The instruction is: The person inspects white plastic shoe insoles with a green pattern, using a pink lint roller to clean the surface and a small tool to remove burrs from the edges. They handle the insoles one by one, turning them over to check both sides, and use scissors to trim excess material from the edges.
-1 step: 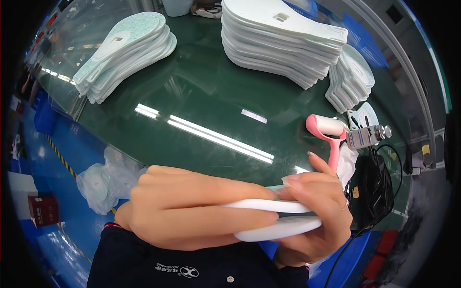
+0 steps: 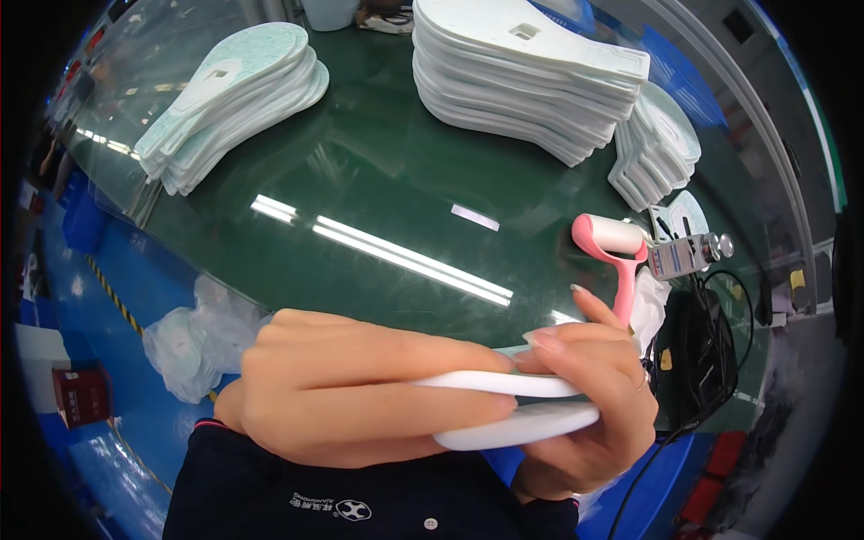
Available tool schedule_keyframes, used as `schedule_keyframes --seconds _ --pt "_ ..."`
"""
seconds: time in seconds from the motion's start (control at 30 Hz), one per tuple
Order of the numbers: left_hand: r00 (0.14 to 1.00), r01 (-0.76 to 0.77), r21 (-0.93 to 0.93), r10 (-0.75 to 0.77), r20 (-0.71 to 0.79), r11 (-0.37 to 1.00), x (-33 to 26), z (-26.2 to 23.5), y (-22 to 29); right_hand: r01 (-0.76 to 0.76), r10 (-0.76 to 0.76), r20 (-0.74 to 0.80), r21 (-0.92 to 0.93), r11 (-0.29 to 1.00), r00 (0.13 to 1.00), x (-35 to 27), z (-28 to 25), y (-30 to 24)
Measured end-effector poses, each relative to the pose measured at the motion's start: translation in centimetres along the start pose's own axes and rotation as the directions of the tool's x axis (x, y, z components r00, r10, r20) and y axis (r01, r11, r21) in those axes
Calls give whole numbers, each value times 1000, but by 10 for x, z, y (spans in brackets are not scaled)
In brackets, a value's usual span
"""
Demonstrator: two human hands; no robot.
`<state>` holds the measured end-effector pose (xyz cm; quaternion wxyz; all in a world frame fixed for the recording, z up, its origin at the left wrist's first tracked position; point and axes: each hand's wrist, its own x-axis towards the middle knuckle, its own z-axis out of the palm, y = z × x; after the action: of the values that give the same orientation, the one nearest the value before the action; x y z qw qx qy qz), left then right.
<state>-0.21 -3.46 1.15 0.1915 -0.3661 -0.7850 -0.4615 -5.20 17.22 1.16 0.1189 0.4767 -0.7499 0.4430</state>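
Green and shiny, the big table [image 2: 378, 171] is filling most of the view, with lamp light glaring in long white stripes on it. A tall stack of white insoles [image 2: 526, 76] is sitting at the far middle. A lower stack of pale mint insoles [image 2: 234, 103] is lying far left, and a small stack of insoles [image 2: 655, 144] is leaning at the far right, partly cut off by the bigger stack.

A crumpled clear plastic bag [image 2: 193, 342] is hanging by the near left table edge; what is inside is hard to make out. A small red box [image 2: 76, 394] is sitting on the blue floor [image 2: 126, 306], too blurry to read.

The left hand [image 2: 360, 387] is curling its fingers over two white insoles [image 2: 517, 409], pressed flat together close to the chest. The right hand [image 2: 585, 396] is gripping their other end, thumb on top.

A pink lint roller [image 2: 612, 247] is lying just behind the right hand. A little silver gadget [image 2: 688, 255] with black cables [image 2: 711, 360] is sitting beside it.
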Motion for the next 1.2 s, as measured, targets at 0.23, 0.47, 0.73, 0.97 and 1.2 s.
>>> schedule_keyframes --seconds 0.23,0.47,0.73,0.97,1.2 --pt "975 172 210 -135 -179 963 4 21 13 -96 99 -36 61 993 994 -3 8 -8" --pt "941 295 213 -245 -233 931 4 30 5 -168 175 -145 57 984 974 -8 16 -7" --pt "681 241 -421 -462 -569 874 -9 36 -14 -292 533 -589 459 839 608 -29 18 2" --pt "835 359 -331 -459 -302 872 -15 32 1 -152 678 -505 731 665 533 -38 29 7" --pt "981 184 131 -173 -92 974 1 12 -1 -193 527 -306 694 693 793 -60 28 40"
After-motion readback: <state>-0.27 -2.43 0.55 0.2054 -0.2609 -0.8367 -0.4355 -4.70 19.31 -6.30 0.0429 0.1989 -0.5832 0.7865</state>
